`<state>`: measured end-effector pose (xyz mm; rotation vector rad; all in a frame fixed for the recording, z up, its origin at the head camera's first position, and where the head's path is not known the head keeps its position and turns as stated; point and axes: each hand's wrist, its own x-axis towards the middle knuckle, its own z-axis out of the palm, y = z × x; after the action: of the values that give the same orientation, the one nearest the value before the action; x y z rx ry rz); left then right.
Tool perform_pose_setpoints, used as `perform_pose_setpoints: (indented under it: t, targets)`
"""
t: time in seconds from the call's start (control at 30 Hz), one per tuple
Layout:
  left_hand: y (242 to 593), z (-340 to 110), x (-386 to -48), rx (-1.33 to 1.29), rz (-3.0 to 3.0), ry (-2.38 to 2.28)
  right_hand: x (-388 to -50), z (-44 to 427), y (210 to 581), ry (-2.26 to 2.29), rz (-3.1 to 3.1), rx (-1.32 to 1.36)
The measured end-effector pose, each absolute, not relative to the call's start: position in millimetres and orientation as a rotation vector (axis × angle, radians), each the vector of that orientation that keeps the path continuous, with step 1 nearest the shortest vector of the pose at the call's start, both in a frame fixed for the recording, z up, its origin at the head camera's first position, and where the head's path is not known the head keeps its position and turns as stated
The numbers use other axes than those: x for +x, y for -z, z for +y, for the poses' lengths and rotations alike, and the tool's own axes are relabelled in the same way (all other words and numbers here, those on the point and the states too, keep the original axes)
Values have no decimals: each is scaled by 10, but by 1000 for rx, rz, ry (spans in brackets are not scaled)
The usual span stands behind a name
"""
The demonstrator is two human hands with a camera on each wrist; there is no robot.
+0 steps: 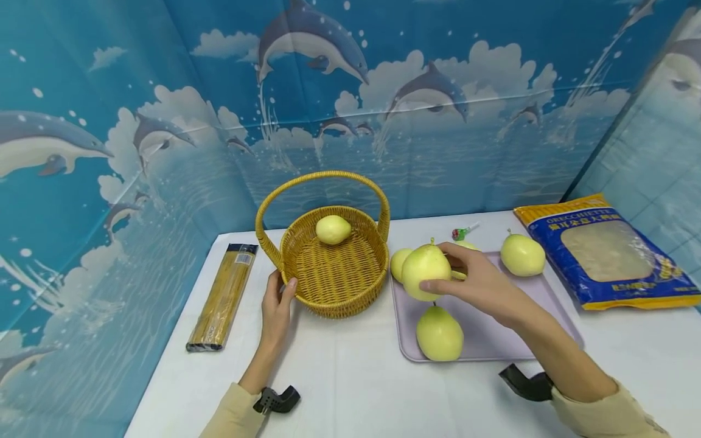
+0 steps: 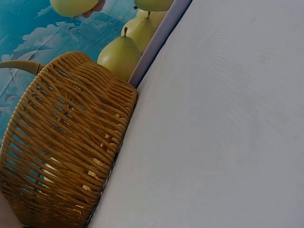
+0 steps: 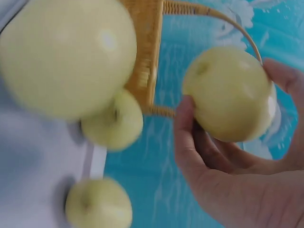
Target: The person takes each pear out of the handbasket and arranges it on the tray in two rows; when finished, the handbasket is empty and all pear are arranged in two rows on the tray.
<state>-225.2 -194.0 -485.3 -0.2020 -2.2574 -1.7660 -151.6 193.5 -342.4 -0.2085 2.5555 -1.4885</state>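
Observation:
My right hand (image 1: 482, 283) grips a pale yellow-green pear (image 1: 426, 272) above the left side of a lilac tray (image 1: 493, 347). Thumb and fingers wrap that pear (image 3: 230, 95) in the right wrist view. Several other pears are on the tray, among them a front pear (image 1: 440, 334) and a back-right pear (image 1: 522, 255). To the left stands a wicker basket (image 1: 339, 307) with a tall arched handle; one pear (image 1: 333, 229) lies inside. My left hand (image 1: 276, 313) holds the basket's left side near the handle base, thumb toward the front. Only a sliver of that hand shows in the left wrist view.
A packet of long brown noodles (image 1: 223, 298) lies left of the basket. Right of the tray is a blue and yellow pasta bag (image 1: 608, 255). A wrapped lollipop (image 1: 464, 231) lies behind the tray. A dolphin-print curtain (image 1: 328, 146) hangs along the back of the white table (image 1: 361, 389).

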Motion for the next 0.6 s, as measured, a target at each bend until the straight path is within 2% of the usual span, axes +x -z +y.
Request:
perform_pose_setpoints:
  t: [0.3,0.6]
  targets:
    - [4855,-1908,-2257,-210,-2264,1767,-1294,2534,3621,1292,2603,-90]
    - [4853,-1961,-2248,-195,-2281,1751,-1141,2852,3903,1198,2553,-134]
